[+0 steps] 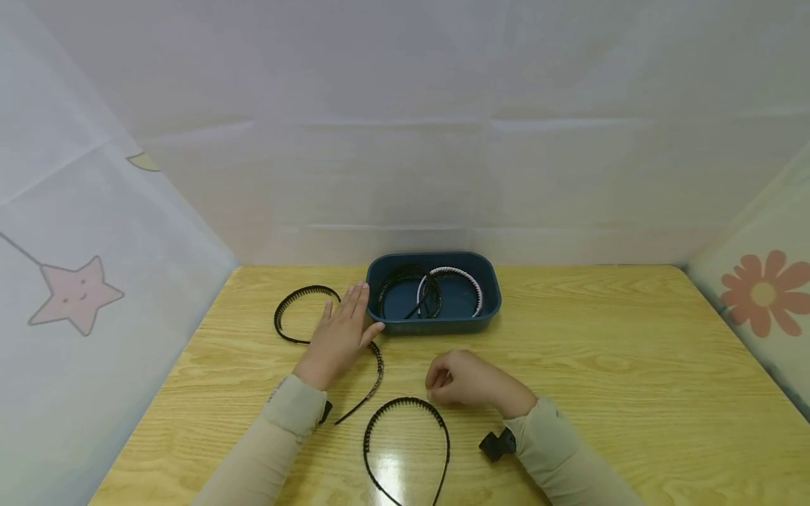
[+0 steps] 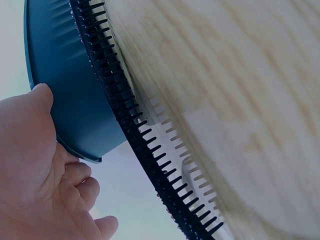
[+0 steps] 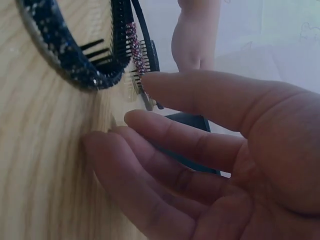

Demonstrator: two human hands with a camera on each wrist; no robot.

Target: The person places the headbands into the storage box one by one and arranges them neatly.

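Note:
My left hand [image 1: 342, 334] lies against the left end of a dark blue bin [image 1: 436, 327], its fingers straight along the side and the thumb at the front corner. In the left wrist view, that thumb touches the bin's wall [image 2: 75, 120]. Black toothed headbands [image 1: 278, 316] lie on the table beneath and around this hand, which hides part of them. One stretch carries pinkish beads [image 3: 135, 45]. My right hand [image 1: 471, 379] hovers near the tabletop with loosely bent fingers and holds nothing. Just left of it lies another black toothed headband [image 1: 365, 439], speckled with glitter in the right wrist view.
Inside the bin rest several headbands, among them black ones and a pale wrapped one [image 1: 477, 288]. The wooden table [image 1: 607, 351] ends at a white cloth backdrop [image 1: 392, 176], with cloth sides at left and right. Black straps with mounts sit on both wrists.

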